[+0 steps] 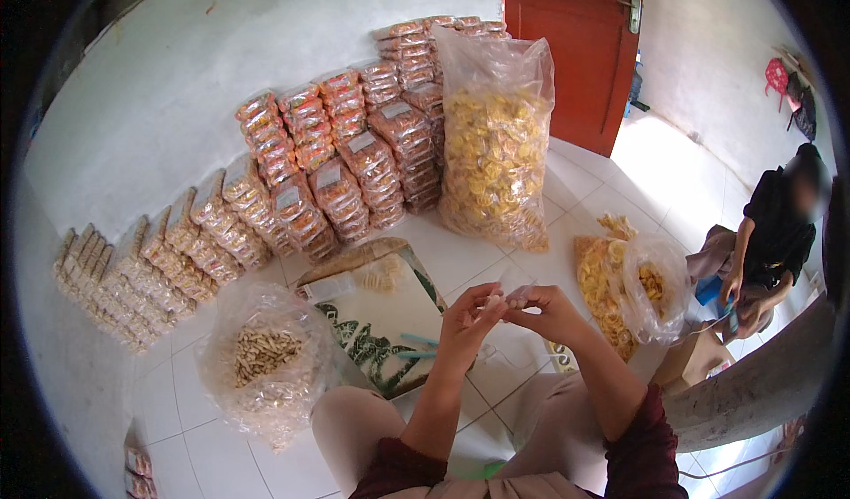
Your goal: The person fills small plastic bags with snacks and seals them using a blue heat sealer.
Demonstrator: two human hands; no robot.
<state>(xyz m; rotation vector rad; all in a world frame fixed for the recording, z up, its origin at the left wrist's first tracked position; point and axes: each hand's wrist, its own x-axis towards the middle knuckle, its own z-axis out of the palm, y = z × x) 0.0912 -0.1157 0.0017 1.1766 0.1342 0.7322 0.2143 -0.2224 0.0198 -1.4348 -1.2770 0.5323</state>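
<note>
In front of my knees, my left hand (473, 310) and my right hand (543, 305) are raised close together. My right fingers pinch a small clear plastic bag (519, 288). Between my left thumb and fingers is something small and pale (493, 301), too small to name surely. Below and left of the hands lies a leaf-patterned board (378, 306), bearing pale snack pieces (382, 276) and thin light-blue strips (418, 341). Beside my left knee stands an open plastic sack of unshelled peanuts (265, 353).
Stacked snack packs (355, 193) line the wall. A tall clear sack of yellow chips (495, 140) stands before the red door (571, 54). Open chip bags (597, 286) sit at right, near a seated person (773, 233) holding a light-blue object. A power strip (563, 356) lies by my right forearm.
</note>
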